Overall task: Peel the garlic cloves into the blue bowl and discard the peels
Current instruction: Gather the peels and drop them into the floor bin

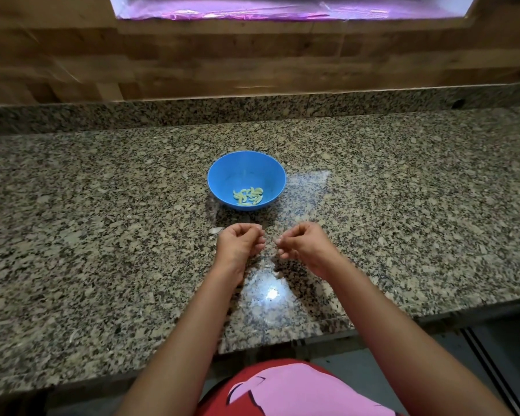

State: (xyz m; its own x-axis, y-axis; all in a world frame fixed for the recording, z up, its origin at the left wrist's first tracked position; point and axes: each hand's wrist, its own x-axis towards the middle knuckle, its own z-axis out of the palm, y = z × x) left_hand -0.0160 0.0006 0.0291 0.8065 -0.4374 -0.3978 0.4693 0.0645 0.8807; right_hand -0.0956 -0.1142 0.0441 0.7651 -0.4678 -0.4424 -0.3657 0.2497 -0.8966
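The speckled granite bench [403, 205] fills most of what I see, running from side to side with a low raised ledge of the same stone along its back. Behind it stands a wooden wall [192, 61], and at the very top is a window opening lined with a shiny purple sheet [252, 9]. At the bottom edge my red and pink shirt [297, 391] shows below the front lip of the bench, and both my bare forearms reach forward over the stone.

The blue bowl [246, 180] sits upright on the bench, straight ahead of me and a little beyond my fingers, touching neither grip. My left grip [240, 246] and right grip [305, 249] hover side by side near each other, low over the bench, just on my side of the bowl. Each has its fingers curled in toward the thumb, the fingertips of the two facing one another across a small gap. Whether either one pinches anything I cannot tell.

The peeled garlic cloves [248, 196], pale yellow-green, lie in a small heap in the bottom of the bowl. One pale scrap of peel [216, 230] rests on the stone just beside my left grip, on its outer side.
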